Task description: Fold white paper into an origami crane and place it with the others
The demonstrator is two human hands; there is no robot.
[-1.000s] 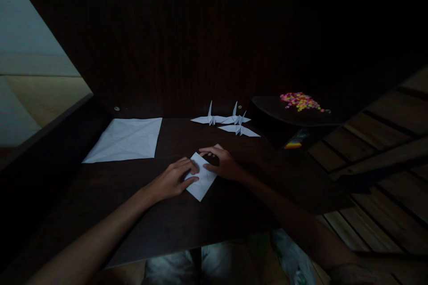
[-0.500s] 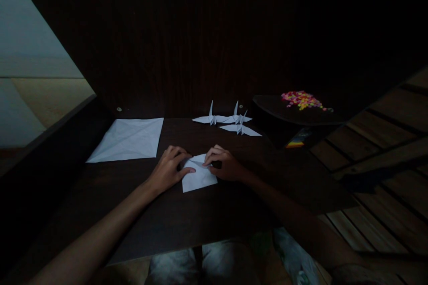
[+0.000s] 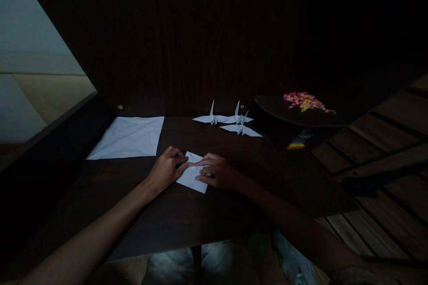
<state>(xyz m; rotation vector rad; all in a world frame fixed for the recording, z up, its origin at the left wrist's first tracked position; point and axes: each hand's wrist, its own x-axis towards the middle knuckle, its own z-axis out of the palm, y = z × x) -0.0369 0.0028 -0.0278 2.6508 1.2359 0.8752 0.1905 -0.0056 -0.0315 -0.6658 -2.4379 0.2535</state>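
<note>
A small folded white paper lies on the dark wooden desk in front of me. My left hand pinches its upper left corner with curled fingers. My right hand lies on the paper's right side, its fingers pressing down on the paper. The light is dim, so the folds are hard to make out.
A creased flat white sheet lies at the back left. Three folded white paper cranes stand at the back centre. On a raised dark surface to the right sits a heap of small colourful pieces. Wooden floorboards lie right of the desk.
The small paper has been turned on the desk and shifted slightly left. My right hand moved from its top edge onto its right side; my left hand stayed at its left corner.
</note>
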